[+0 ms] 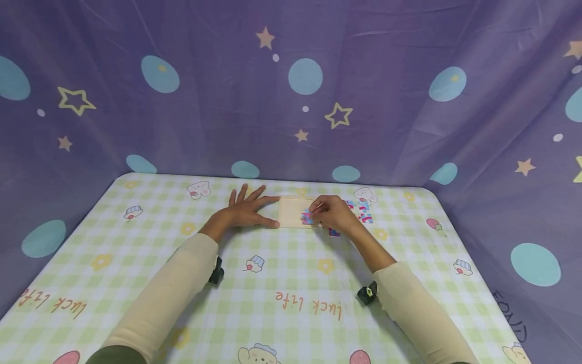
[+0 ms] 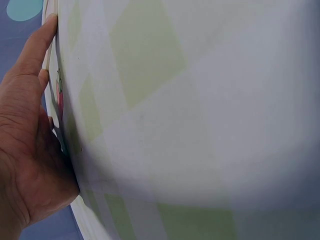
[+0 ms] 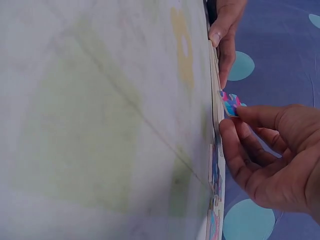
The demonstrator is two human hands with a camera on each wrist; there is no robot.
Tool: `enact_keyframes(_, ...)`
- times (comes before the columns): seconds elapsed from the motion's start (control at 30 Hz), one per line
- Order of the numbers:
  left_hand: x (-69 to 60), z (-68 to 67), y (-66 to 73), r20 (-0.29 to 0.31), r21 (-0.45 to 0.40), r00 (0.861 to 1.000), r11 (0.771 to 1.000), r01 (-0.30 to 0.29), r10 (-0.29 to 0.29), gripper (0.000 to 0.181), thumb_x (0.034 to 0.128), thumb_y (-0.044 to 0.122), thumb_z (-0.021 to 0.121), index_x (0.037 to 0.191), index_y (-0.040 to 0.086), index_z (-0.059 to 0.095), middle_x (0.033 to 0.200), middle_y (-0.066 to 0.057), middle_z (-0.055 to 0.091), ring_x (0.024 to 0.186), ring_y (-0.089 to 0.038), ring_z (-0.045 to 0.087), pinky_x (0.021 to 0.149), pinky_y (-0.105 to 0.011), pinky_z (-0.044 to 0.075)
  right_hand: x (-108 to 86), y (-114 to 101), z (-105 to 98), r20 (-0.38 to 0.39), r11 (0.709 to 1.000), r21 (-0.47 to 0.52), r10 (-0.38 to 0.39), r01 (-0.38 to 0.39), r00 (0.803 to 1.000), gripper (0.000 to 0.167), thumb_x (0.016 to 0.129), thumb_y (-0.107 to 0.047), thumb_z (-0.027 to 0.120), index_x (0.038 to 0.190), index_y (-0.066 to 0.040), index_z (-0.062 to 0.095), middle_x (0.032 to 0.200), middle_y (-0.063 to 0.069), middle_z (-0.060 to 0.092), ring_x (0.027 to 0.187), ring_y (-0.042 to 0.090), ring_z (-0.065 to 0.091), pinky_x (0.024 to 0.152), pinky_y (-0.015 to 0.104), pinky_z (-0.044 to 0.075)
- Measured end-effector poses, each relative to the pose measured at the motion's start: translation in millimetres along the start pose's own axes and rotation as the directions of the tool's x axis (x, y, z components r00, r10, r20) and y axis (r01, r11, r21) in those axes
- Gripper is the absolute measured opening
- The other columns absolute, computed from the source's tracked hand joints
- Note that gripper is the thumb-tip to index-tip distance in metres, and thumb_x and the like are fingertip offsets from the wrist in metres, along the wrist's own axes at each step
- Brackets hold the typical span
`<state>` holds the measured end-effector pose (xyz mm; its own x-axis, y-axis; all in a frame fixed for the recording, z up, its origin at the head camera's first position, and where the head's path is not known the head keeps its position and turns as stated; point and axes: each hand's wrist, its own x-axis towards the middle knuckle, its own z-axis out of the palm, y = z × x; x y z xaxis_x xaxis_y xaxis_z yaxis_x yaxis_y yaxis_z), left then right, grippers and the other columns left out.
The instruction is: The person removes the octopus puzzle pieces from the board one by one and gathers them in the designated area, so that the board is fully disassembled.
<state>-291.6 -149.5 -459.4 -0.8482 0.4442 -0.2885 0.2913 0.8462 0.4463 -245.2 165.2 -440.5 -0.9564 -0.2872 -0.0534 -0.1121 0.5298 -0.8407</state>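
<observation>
A shallow pale wooden puzzle tray (image 1: 291, 210) lies near the back of the table. My left hand (image 1: 245, 210) is spread flat at its left side, thumb and index fingertip touching the tray's left corners. My right hand (image 1: 334, 212) pinches a pink, blue and purple jigsaw piece (image 1: 306, 217) over the tray's right part. In the right wrist view the piece (image 3: 231, 103) is tilted between thumb and fingertips, one edge close to the tray (image 3: 216, 95). The left wrist view shows the left hand (image 2: 30, 150) resting by the cloth.
Several loose jigsaw pieces (image 1: 365, 218) lie right of the tray, some partly behind the right hand. One darker piece (image 1: 334, 232) sits below that hand. A checked cloth (image 1: 291, 328) covers the table, and a purple curtain (image 1: 218, 121) hangs behind it.
</observation>
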Motion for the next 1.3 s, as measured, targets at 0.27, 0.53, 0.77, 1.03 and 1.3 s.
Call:
enact_keyframes(0.27,-1.6,-0.7,0.0,0.002,-0.012,1.000,1.000,-0.012,0.012,0.103,0.0898,0.086,0.072,0.177,0.051,0.031,0.194,0.002,-0.009,0.172,-0.046,-0.033,0.133,-0.071,-0.028,-8.7,-1.0,-3.2,-0.030,0.997,0.077,0.022,-0.019,0.999,0.016,0.104,-0.005,0.076,0.119,0.001,0.077,0.112,0.022,0.080,0.092,0.035,0.082,0.084,0.042,0.071)
enact_keyframes(0.53,0.3,0.5,-4.5,-0.006,-0.027,0.999,0.999,-0.031,0.031,0.108,0.0847,0.092,0.073,0.176,0.051,0.033,0.194,0.000,-0.007,0.172,-0.048,-0.032,0.131,-0.075,-0.028,-17.8,6.8,-14.8,-0.033,0.988,0.141,0.073,-0.067,0.997,0.021,0.105,-0.006,0.078,0.124,0.002,0.075,0.111,0.016,0.075,0.096,0.034,0.082,0.092,0.041,0.071)
enact_keyframes(0.77,2.3,1.5,-4.3,-0.004,-0.016,1.000,1.000,-0.019,0.018,0.108,0.0856,0.093,0.071,0.177,0.051,0.031,0.194,0.003,-0.008,0.173,-0.046,-0.031,0.133,-0.075,-0.027,-26.3,14.3,-29.8,-0.044,0.984,0.160,0.089,-0.081,0.995,0.025,0.106,-0.007,0.076,0.127,0.004,0.073,0.115,0.017,0.074,0.098,0.026,0.079,0.094,0.040,0.070)
enact_keyframes(1.03,2.1,2.1,-6.6,-0.014,-0.027,0.999,0.999,-0.046,0.045,0.108,0.0848,0.093,0.072,0.176,0.050,0.034,0.194,-0.002,-0.008,0.171,-0.051,-0.032,0.129,-0.078,-0.029,-34.8,20.4,-44.8,-0.053,0.988,0.125,0.096,-0.089,0.994,0.026,0.103,-0.010,0.075,0.127,0.002,0.074,0.110,0.014,0.076,0.088,0.025,0.072,0.075,0.032,0.061)
enact_keyframes(1.3,-4.1,-2.3,-0.3,0.002,-0.038,0.999,0.999,-0.033,0.033,0.106,0.0874,0.089,0.073,0.177,0.048,0.033,0.194,-0.001,-0.008,0.172,-0.048,-0.032,0.131,-0.074,-0.029,-46.5,28.9,-61.8,-0.063,0.988,0.115,0.113,-0.105,0.992,0.027,0.106,-0.011,0.074,0.128,0.004,0.073,0.114,0.016,0.076,0.095,0.026,0.077,0.087,0.037,0.069)
